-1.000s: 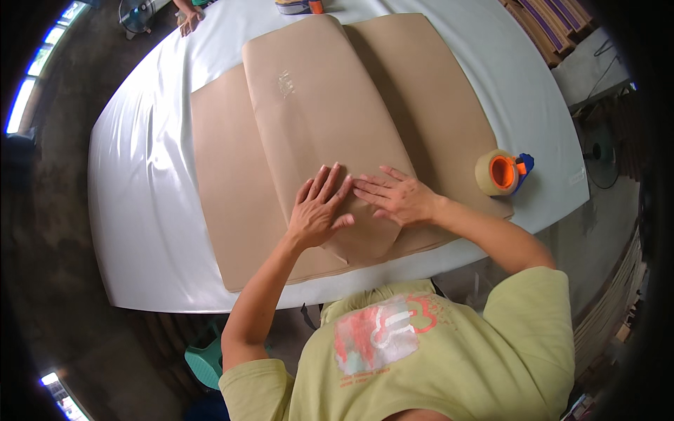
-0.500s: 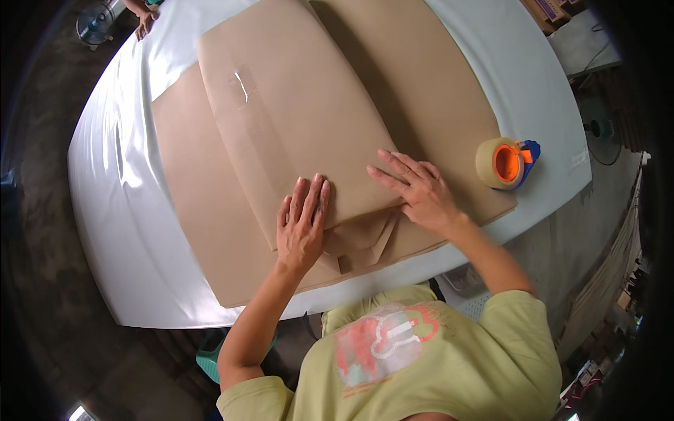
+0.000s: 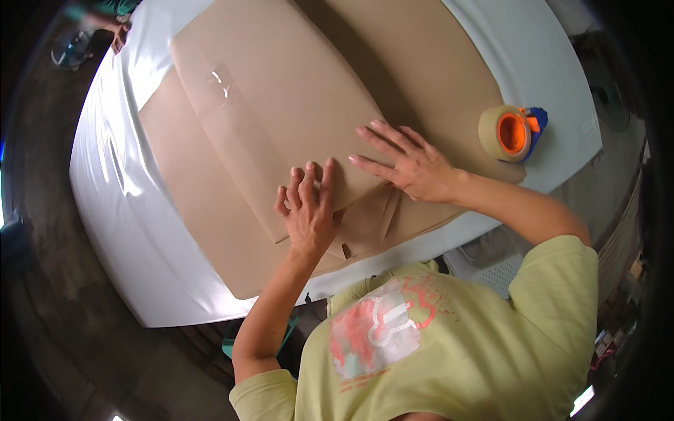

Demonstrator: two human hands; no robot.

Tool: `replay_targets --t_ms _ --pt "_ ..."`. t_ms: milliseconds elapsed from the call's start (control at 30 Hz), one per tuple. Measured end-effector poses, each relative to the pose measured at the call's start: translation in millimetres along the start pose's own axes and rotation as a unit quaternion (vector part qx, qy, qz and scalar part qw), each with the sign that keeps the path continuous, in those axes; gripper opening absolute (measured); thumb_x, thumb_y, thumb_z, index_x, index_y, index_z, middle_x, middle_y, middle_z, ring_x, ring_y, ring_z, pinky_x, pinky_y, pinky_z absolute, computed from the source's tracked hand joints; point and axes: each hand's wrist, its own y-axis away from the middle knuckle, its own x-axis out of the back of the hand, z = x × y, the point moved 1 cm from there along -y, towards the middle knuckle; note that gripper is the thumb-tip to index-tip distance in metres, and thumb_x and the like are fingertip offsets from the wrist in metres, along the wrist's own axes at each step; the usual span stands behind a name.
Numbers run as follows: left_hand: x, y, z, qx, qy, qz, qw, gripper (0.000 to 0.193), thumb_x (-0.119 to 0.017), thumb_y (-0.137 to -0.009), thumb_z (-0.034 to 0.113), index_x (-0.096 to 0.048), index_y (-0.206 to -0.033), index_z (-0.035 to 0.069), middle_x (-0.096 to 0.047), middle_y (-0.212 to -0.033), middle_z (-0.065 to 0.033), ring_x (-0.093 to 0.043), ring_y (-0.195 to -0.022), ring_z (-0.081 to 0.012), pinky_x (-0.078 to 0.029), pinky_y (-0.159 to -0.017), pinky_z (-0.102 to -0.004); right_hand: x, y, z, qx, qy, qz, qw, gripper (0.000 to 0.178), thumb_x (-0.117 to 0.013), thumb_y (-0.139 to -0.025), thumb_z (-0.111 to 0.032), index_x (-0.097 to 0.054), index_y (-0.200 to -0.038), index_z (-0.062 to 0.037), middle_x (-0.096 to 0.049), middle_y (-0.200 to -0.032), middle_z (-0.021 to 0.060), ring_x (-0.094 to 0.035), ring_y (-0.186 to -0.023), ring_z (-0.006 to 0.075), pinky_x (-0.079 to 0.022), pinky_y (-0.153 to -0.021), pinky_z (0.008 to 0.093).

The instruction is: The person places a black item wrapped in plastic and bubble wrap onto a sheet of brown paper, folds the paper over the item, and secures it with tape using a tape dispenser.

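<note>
A large parcel wrapped in brown kraft paper (image 3: 281,91) lies on wider brown paper sheets (image 3: 449,77). Clear tape (image 3: 242,130) runs along its left part, with a shiny crease near the far end. My left hand (image 3: 309,203) rests on the parcel's near edge, fingers spread and slightly bent. Over the near right corner lies my right hand (image 3: 414,165), open, its fingers stretched across the paper and its thumb partly hidden. Between and below the hands, folded paper flaps (image 3: 365,224) stick out from the parcel's near end.
A tape dispenser (image 3: 509,133) with a wide roll, orange core and blue body sits right of the parcel. Glossy white sheeting (image 3: 119,210) covers the table. Another person's hand (image 3: 121,36) touches the far left edge, near a fan (image 3: 70,50).
The whole view has shifted a little. My left fingers have spread and bent more. My right hand remains on the near right corner, and its elbow has swung outward.
</note>
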Motion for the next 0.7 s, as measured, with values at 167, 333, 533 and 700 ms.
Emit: replay_targets --t_ms 167,333,533,700 --pt "-11 0 16 -0.017 -0.095 0.046 0.994 0.083 -0.074 -0.066 0.032 -0.035 -0.136 0.013 -0.034 -0.133 -0.0179 -0.030 -0.124 -0.0394 -0.027 -0.092 -0.0583 -8 0 -8 -0.036 -0.001 0.029 0.999 0.068 -0.057 -0.071 -0.006 -0.038 -0.134 -0.0222 -0.019 -0.146 0.0099 -0.023 -0.133 0.0293 -0.032 -0.100 0.0439" --pt "-16 1 16 -0.034 -0.134 0.071 0.988 0.079 -0.070 -0.069 0.032 -0.035 -0.136 0.012 -0.031 -0.134 -0.0210 -0.029 -0.124 -0.0427 -0.028 -0.090 -0.0619 -6 8 -18 -0.087 0.004 0.009 0.996 0.064 -0.053 -0.077 -0.007 -0.037 -0.133 -0.0311 -0.019 -0.146 0.0053 -0.020 -0.134 0.0225 -0.034 -0.097 0.0505" --pt "-21 1 11 -0.041 -0.127 0.072 0.988 0.080 -0.070 -0.070 0.034 -0.032 -0.138 0.015 -0.029 -0.135 -0.0217 -0.027 -0.125 -0.0437 -0.029 -0.091 -0.0630 -25 22 -12 -0.048 -0.114 0.119 0.985 0.065 -0.061 -0.072 -0.018 -0.039 -0.130 -0.0375 -0.025 -0.144 -0.0040 -0.022 -0.134 0.0161 -0.011 -0.104 0.0585" --pt "-11 1 8 -0.066 -0.128 0.067 0.987 0.083 -0.071 -0.068 0.039 -0.031 -0.138 0.019 -0.032 -0.133 -0.0182 -0.032 -0.121 -0.0405 -0.033 -0.087 -0.0579 -50 40 -40 0.147 -0.009 0.124 0.981 0.048 -0.068 -0.066 -0.024 -0.056 -0.111 -0.0335 -0.025 -0.144 -0.0057 -0.017 -0.135 0.0145 -0.003 -0.105 0.0593"
